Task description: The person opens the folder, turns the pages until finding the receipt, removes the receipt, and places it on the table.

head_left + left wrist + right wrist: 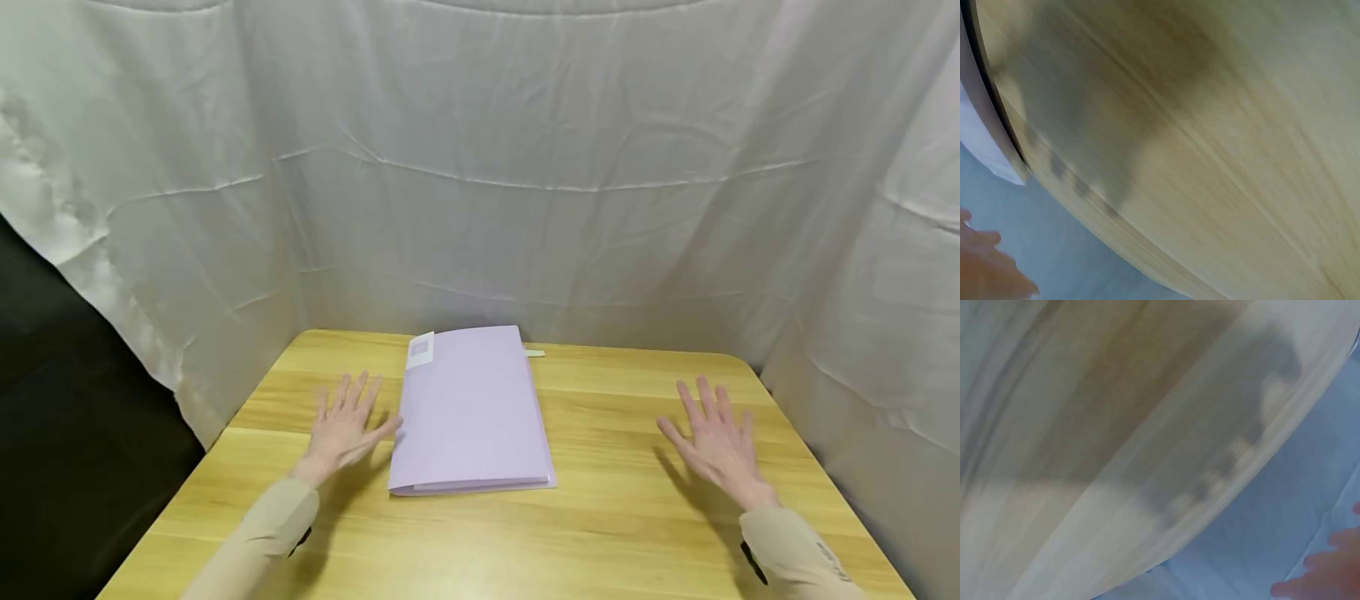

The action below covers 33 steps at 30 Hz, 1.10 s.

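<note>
Head view: left grip (pixel 341 432) spread at the lilac folder (pixel 472 408)'s nine o'clock edge; right grip (pixel 717 446) spread over the tabletop (pixel 600 525), well apart toward three o'clock.

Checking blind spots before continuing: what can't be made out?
Inside of the lilac rectangular folder: head view, hidden by its cover.
Print on white rectangular label: head view, too small.
Left end of pale flat tab: head view, hidden by folder.
Parts of left hand and right hand: wrist views, cut off by edges.
</note>
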Motion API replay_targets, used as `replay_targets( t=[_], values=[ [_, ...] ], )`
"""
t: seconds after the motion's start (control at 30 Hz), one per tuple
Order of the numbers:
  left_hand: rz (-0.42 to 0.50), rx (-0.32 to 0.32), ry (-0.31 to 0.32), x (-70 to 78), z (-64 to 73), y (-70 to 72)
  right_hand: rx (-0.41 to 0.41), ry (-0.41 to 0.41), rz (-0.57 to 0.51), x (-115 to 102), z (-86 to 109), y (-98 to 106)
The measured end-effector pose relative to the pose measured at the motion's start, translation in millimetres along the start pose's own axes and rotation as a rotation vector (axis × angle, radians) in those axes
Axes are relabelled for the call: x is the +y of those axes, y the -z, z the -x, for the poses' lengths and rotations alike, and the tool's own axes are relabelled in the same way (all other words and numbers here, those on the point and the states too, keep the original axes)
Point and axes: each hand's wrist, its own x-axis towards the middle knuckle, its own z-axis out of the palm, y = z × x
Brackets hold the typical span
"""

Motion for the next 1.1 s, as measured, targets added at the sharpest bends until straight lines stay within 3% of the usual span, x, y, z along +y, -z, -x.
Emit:
replay_targets(
  t=[0.27,0.5,0.73,1.1],
  values=[
    [0.212,-0.155,-0.148,20.2,4.7,-11.4,-0.069,0.026,-0.068,-6.1,-2.6,4.2],
    [0.302,-0.281,-0.187,32.2,4.9,-18.5,-0.128,0.035,-0.093,-8.3,-1.5,1.3],
    [0.331,-0.32,-0.228,39.2,5.0,-21.9,-0.133,0.032,-0.118,-6.2,-0.7,-0.9],
    [0.36,-0.315,-0.275,41.4,4.8,-25.7,-0.17,0.059,-0.197,-5.7,1.3,-1.2]
  ],
)
